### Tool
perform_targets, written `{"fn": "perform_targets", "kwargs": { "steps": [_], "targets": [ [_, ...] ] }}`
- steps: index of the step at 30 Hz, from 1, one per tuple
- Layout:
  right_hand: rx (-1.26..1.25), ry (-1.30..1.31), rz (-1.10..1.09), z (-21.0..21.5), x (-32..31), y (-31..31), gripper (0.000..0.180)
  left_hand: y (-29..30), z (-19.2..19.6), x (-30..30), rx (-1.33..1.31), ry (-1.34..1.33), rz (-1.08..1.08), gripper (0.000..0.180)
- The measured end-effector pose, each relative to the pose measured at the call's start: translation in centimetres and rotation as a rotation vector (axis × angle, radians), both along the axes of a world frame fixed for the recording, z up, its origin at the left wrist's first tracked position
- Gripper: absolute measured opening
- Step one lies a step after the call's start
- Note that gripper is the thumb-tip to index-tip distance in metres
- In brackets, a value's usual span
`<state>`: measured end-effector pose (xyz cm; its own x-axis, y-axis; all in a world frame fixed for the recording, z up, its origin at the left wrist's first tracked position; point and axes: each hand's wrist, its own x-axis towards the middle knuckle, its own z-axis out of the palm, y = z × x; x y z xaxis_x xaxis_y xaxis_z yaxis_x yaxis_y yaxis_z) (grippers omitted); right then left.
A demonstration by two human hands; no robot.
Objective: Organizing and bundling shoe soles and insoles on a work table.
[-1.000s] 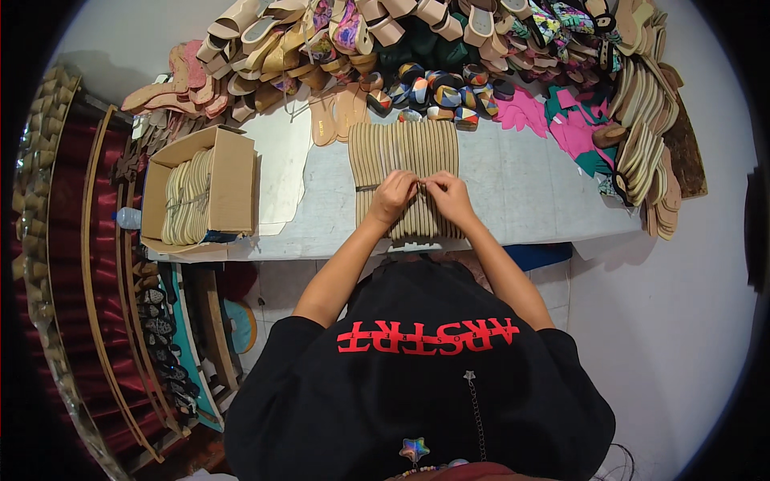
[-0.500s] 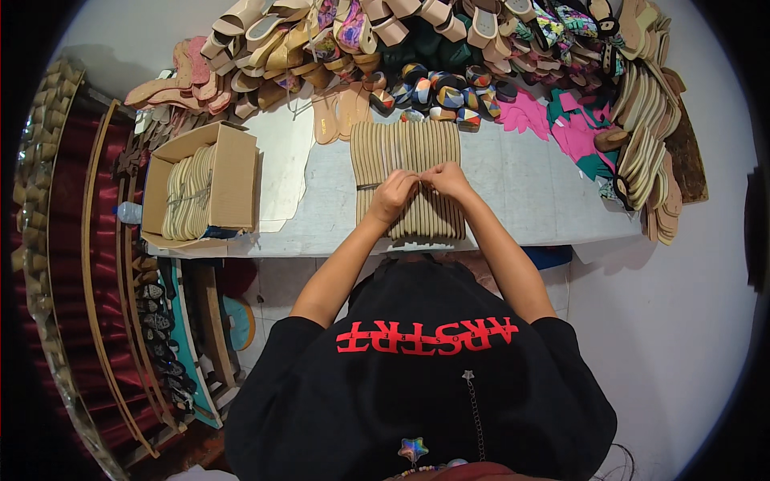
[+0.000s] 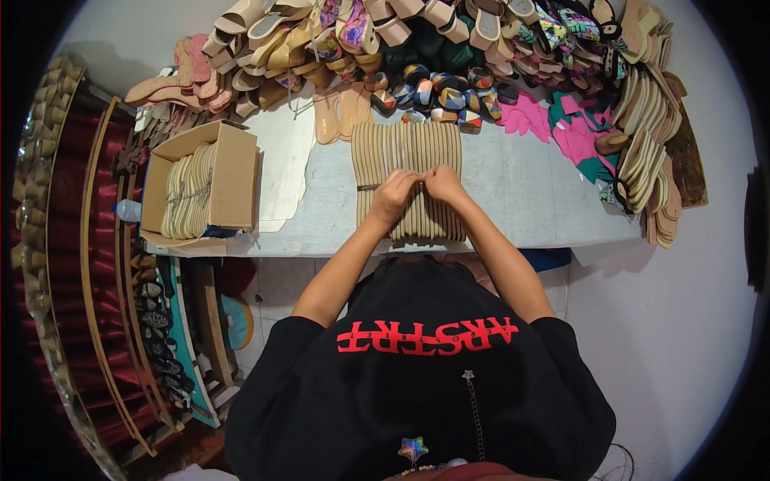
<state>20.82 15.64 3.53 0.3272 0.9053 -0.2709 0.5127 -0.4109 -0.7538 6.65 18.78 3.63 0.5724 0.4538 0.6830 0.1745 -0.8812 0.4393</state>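
Observation:
A row of tan shoe insoles (image 3: 407,144) stands on edge, packed side by side, on the table in front of me. A thin dark tie (image 3: 367,187) runs across the row and shows left of my left hand. My left hand (image 3: 391,196) is closed in a pinch over the middle of the row, at the tie. Close beside it, my right hand (image 3: 443,184) is pinched too, its fingertips nearly meeting the left ones. The piece of tie between the fingers is mostly hidden.
At the left, a cardboard box (image 3: 234,184) holds a tied bundle of insoles (image 3: 188,192). Heaped shoes (image 3: 449,28) line the table's back. Pink fabric pieces (image 3: 525,112) and stacked soles (image 3: 646,136) lie at the right. The pale table (image 3: 529,192) ends before my body.
My right hand's fingers have shifted slightly at the pinch. Both hands stay at the middle of the row, and the insoles stay in place.

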Motion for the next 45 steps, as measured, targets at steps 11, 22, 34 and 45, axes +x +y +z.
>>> {"fn": "perform_targets", "kwargs": {
  "steps": [11, 22, 34, 45],
  "targets": [
    [0.108, -0.008, -0.065, -0.5, -0.7, -0.8, 0.028, -0.6, 0.2, -0.2, -0.317, 0.263, 0.233, 0.013],
    [0.144, -0.040, -0.101, -0.3, -1.3, -1.3, 0.027, -0.9, -0.3, -0.1, -0.515, 0.104, 0.247, 0.011],
    [0.200, -0.067, -0.119, 0.0, -1.7, -1.8, 0.024, -2.9, 2.0, -0.1, -0.430, 0.183, 0.421, 0.007],
    [0.181, -0.070, -0.118, -0.1, -1.9, -1.7, 0.023, -1.3, -0.1, 0.1, -1.365, -0.301, 0.191, 0.013]
  ]
}}
